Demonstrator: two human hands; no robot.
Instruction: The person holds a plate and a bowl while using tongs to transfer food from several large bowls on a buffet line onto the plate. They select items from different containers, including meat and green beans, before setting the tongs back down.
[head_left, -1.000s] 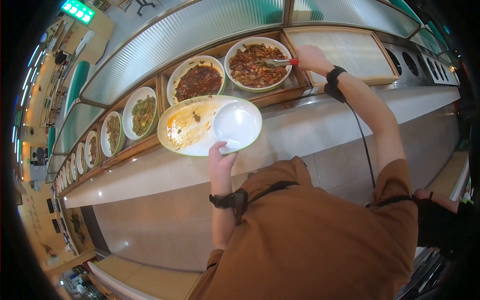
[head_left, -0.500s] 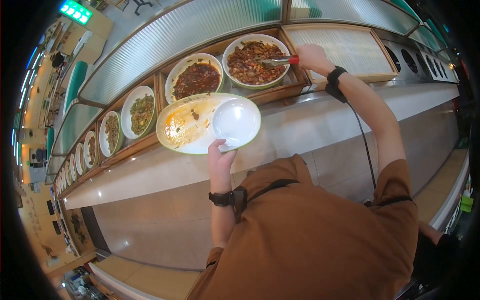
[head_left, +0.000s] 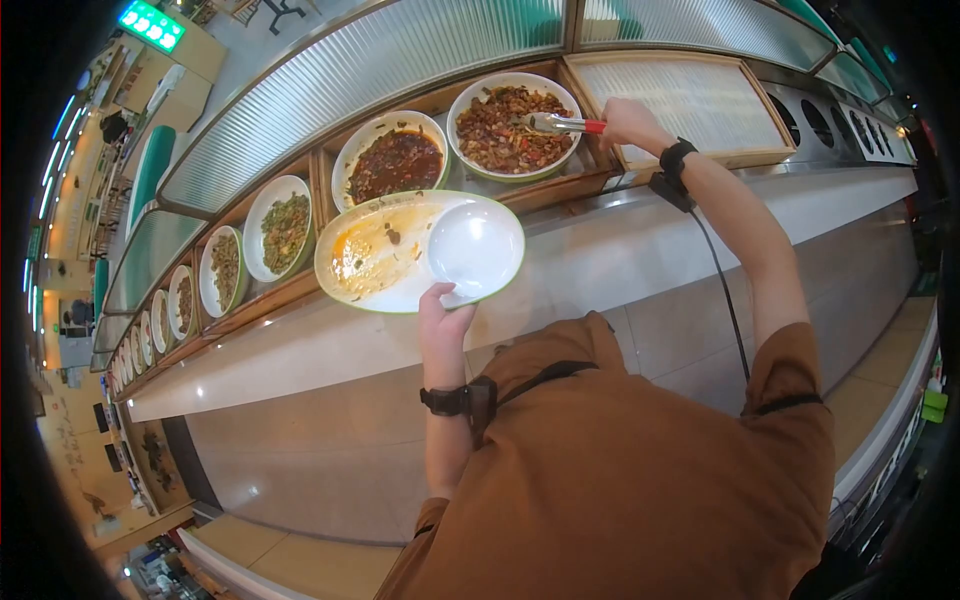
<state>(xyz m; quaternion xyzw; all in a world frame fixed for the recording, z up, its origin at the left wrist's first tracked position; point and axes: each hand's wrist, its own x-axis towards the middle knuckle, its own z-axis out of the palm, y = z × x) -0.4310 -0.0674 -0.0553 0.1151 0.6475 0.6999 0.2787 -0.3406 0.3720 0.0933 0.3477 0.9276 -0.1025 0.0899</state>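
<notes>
My left hand (head_left: 446,312) is closed on the near edge of a white oval dish (head_left: 412,292) with a green rim, thumb on top. Orange sauce and food scraps smear the dish's left half. A white round bowl (head_left: 470,245) sits at its right end. My right hand (head_left: 630,125) grips metal tongs (head_left: 572,125) with red handles. Their tips reach into a large bowl of chopped, reddish-brown food (head_left: 500,140). Beside that, a bowl of dark red saucy food (head_left: 398,162) is partly overlapped by the oval dish.
More food bowls (head_left: 283,225) run leftward in a wooden-framed counter trough (head_left: 255,297). A ribbed glass screen (head_left: 370,85) stands behind them. Right of my tongs lies a wood-framed ribbed panel (head_left: 685,100). A pale counter ledge (head_left: 600,240) borders my side.
My right hand and the tongs have shifted slightly down, the tongs now more level. The oval dish has barely moved. Another person's arm at the right edge has gone from view.
</notes>
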